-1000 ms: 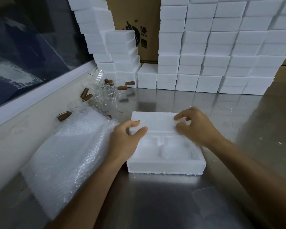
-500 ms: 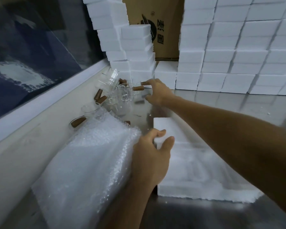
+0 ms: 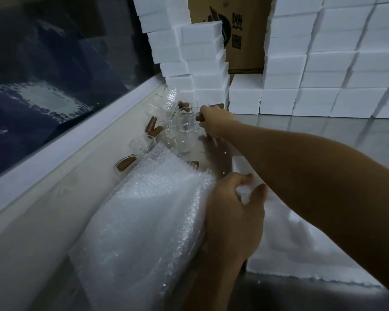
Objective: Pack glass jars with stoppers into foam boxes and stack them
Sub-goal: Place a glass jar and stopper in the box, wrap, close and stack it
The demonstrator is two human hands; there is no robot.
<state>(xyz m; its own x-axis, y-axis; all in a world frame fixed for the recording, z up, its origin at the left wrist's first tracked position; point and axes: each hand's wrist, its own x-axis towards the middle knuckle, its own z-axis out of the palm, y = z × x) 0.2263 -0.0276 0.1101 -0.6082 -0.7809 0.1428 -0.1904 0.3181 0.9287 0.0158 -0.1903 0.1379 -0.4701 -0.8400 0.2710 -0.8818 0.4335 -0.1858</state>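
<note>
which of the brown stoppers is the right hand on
The stopper at the right edge of the glass jars, pinched at the right hand fingertips. The others lie untouched: two by the wall, one beside the bubble wrap.

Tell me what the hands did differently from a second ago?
The right hand left the open foam box, reached forward to the glass jars and closed its fingers on a brown stopper. The left hand slid off the box onto the bubble wrap and is pinching its edge. The jars, loose stoppers and foam stacks stayed put.
</note>
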